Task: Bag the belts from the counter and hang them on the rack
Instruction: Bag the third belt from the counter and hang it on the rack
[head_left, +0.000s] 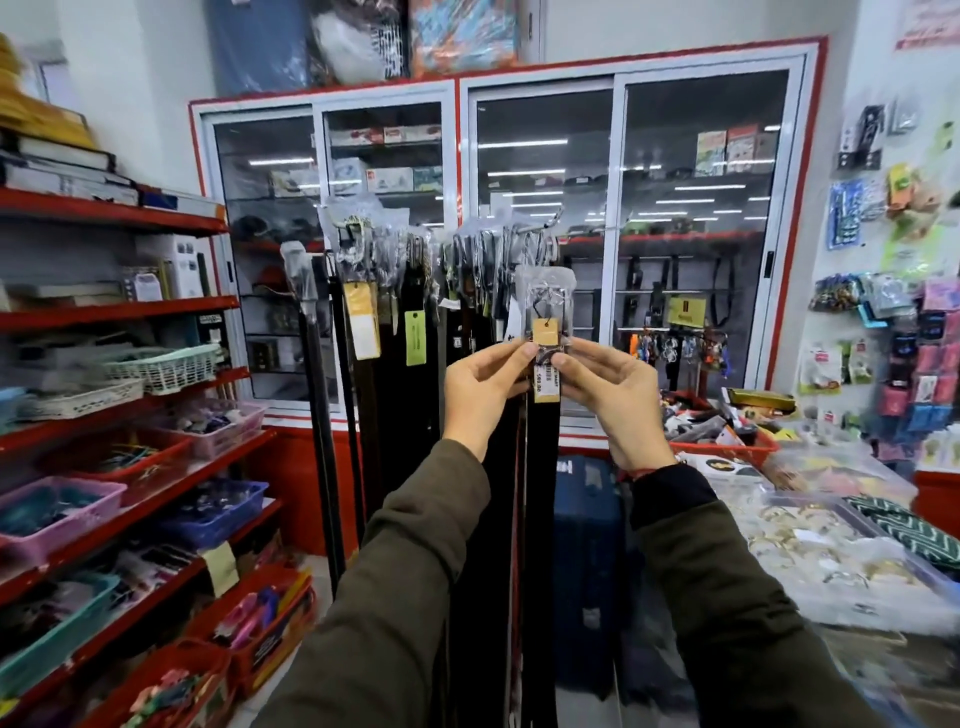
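Grip of both your hands pinches one bagged belt in front of the rack.

Your left hand (485, 387) and right hand (610, 395) each press thumb and fingertips onto the black belt (540, 519) just below its clear plastic bag (545, 296), where a tan tag (545, 332) and a price label (545, 382) sit between your hands. Its strap hangs straight down between your sleeves. Behind it, the rack (540, 223) carries a row of other bagged belts (395, 312), touching one another. To your right lies the desk (831, 571), crowded with goods; red shelves (119, 312) with baskets stand to your left.
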